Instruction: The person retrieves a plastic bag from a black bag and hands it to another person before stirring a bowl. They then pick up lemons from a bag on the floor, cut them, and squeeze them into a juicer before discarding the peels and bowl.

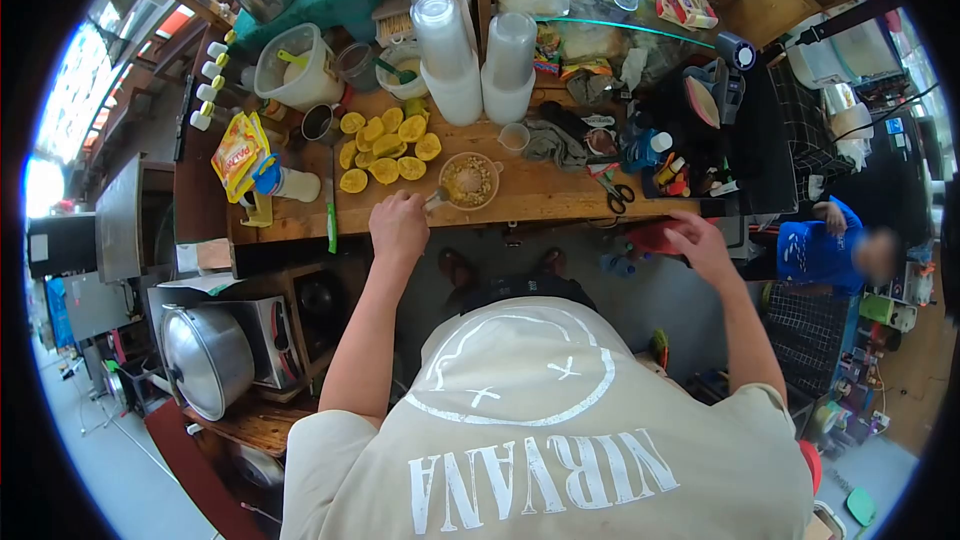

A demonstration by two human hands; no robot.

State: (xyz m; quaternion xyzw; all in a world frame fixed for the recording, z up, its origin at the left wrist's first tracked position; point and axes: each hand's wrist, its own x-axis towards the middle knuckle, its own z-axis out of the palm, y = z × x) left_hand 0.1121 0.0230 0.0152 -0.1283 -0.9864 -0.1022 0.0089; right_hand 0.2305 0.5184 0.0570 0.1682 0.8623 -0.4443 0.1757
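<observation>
My left hand is closed at the front edge of the wooden table, around the handle end of a metal spoon. The spoon's other end rests at a round juicer holding pulp and seeds. Several yellow squeezed citrus halves lie behind my left hand. A green-handled knife lies to its left. My right hand has its fingers apart at the table's right front edge, beside a red object; whether it touches that object is unclear. Scissors lie nearby on the table.
Stacked plastic cups, a white tub and a yellow packet stand along the table's back and left. A clear small cup is behind the juicer. Bottles stand at right. Another person in blue is at far right.
</observation>
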